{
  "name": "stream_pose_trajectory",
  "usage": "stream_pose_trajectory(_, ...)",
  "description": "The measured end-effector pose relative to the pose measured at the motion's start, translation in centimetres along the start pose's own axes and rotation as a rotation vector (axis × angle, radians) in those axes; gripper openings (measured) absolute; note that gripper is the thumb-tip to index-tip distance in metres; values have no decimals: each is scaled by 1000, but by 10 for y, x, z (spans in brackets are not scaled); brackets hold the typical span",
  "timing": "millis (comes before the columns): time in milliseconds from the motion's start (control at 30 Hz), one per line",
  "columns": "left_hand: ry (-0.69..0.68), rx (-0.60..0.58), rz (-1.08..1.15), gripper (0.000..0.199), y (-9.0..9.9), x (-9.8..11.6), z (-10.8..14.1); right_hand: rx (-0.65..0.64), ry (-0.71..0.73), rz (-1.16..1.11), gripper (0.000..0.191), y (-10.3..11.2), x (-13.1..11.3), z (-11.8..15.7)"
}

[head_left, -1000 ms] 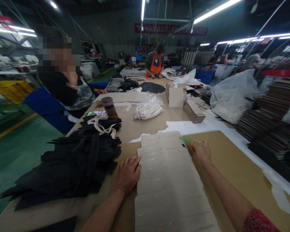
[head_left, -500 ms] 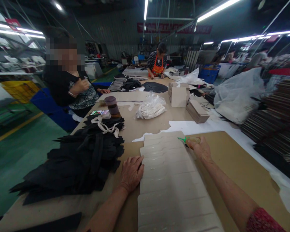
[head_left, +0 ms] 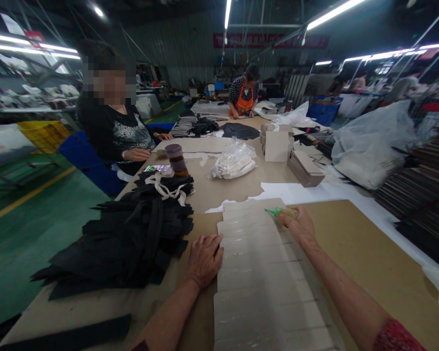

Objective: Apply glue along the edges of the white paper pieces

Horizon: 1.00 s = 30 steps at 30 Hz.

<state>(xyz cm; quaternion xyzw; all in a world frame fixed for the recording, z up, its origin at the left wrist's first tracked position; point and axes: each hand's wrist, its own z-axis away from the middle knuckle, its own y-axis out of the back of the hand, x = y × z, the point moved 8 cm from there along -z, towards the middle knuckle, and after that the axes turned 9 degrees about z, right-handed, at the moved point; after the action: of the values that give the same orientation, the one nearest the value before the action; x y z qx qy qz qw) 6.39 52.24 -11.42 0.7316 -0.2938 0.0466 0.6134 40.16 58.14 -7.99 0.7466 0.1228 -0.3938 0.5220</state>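
Note:
A long row of overlapping grey-beige card pieces [head_left: 258, 273] runs away from me, with thin shiny streaks across several of them. My right hand [head_left: 300, 225] is closed around a small glue bottle [head_left: 289, 213], and its green nozzle points left over the far pieces. Whether the tip touches the card I cannot tell. My left hand [head_left: 206, 259] lies flat with fingers stretched, fingertips at the left edge of the row. Left of it is a heap of black fabric strips [head_left: 128, 243].
A bag of pale pieces [head_left: 234, 161], a dark-lidded cup [head_left: 175, 158], a phone [head_left: 157, 168] and card stacks [head_left: 305, 168] stand farther up the table. One co-worker [head_left: 120, 131] is at the left side, another [head_left: 243, 92] at the far end. Stacked boards [head_left: 424, 190] lie right.
The glue bottle's nozzle has moved left across the far card pieces. My left hand stays by the row's edge. The co-worker on the left has lowered a raised hand to the table edge.

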Motion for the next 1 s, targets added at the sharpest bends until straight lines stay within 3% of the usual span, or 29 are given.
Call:
stream_pose_trajectory(400,35,-16,2,37,1,2,1,-78,36,54,48,-26,-24,11)
stream_pose_trajectory(1000,38,-26,9,36,1,4,1,-237,114,95,39,-68,-69,37)
